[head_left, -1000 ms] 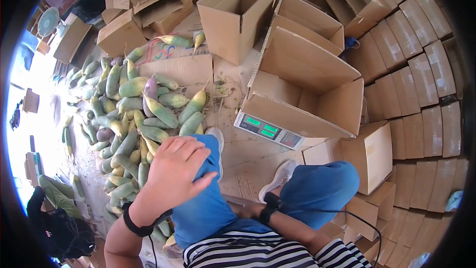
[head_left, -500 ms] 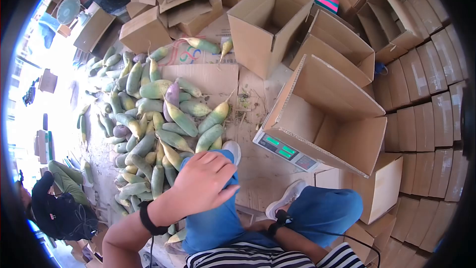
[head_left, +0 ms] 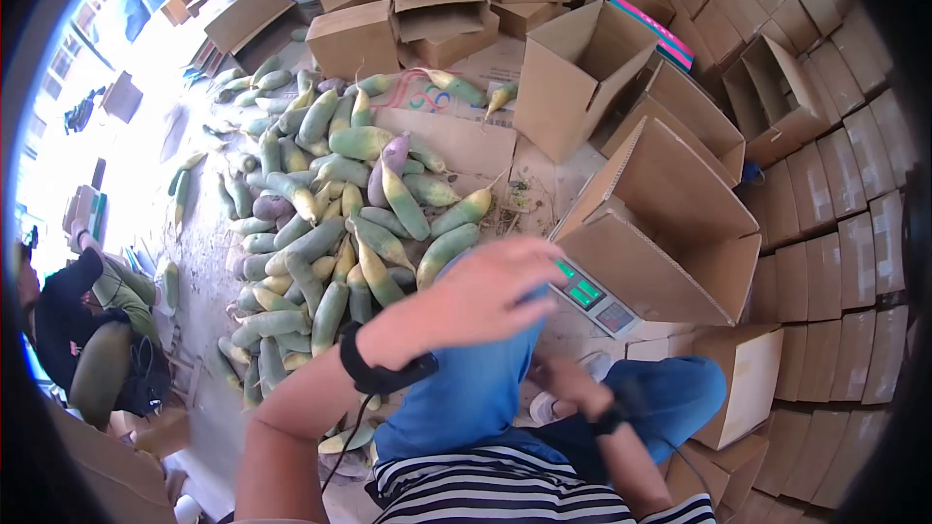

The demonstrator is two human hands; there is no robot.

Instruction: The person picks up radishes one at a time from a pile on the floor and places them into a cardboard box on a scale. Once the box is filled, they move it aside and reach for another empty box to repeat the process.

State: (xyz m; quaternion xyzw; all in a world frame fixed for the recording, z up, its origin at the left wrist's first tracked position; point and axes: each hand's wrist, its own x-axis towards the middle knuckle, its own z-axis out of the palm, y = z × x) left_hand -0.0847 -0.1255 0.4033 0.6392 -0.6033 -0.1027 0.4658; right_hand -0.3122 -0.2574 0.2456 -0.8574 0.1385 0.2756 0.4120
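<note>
Apparently so that its load registers, the open carton [head_left: 641,252] stands on the scale [head_left: 597,303] at right, radishes [head_left: 330,318] heaped at left, the left hand [head_left: 490,296] empty, fingers loosely extended, the right hand's [head_left: 571,383] finger closure indeterminable.

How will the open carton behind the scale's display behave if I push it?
The carton probably moves lightly: nothing shows inside it. Its corrugated cardboard looks fairly stiff, so it should keep its shape. Pushed high, it might tip, since it seems perched on the scale.
</note>
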